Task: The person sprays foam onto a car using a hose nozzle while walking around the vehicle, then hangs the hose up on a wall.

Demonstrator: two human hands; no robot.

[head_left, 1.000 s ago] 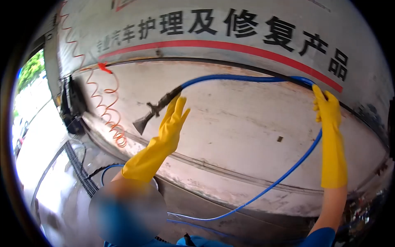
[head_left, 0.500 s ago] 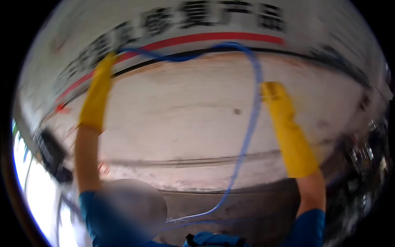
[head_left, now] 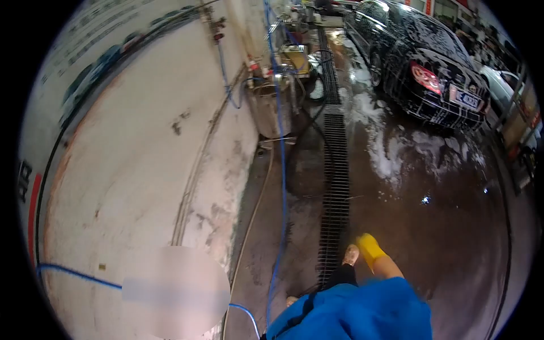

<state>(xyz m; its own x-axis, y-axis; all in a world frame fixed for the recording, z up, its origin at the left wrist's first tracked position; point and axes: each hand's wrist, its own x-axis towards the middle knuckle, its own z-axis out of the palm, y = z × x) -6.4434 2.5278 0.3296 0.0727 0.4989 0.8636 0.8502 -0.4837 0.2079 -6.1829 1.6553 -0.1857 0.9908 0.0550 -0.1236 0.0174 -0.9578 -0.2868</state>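
My right hand (head_left: 371, 249), in a yellow rubber glove, hangs low beside my leg and near my shoe (head_left: 351, 255). Its fingers are too smeared to make out, and nothing can be seen held in it. My left hand is out of view. At the lower left, a blue hose (head_left: 79, 273) runs from the dark line on the wall (head_left: 113, 187) and passes behind a blurred round patch. Another stretch of blue hose (head_left: 281, 170) comes down from the top and lies along the floor.
A black car (head_left: 416, 62) with foam on it stands at the upper right, foam (head_left: 391, 141) on the wet floor behind it. A drain grate (head_left: 335, 175) runs down the middle. A metal tank (head_left: 271, 110) stands by the wall, near a wall tap (head_left: 217, 31).
My view has swung right, from the lettered wall to the floor and car. My right hand has dropped from beside the blue hose to my side; my left hand has left the view.
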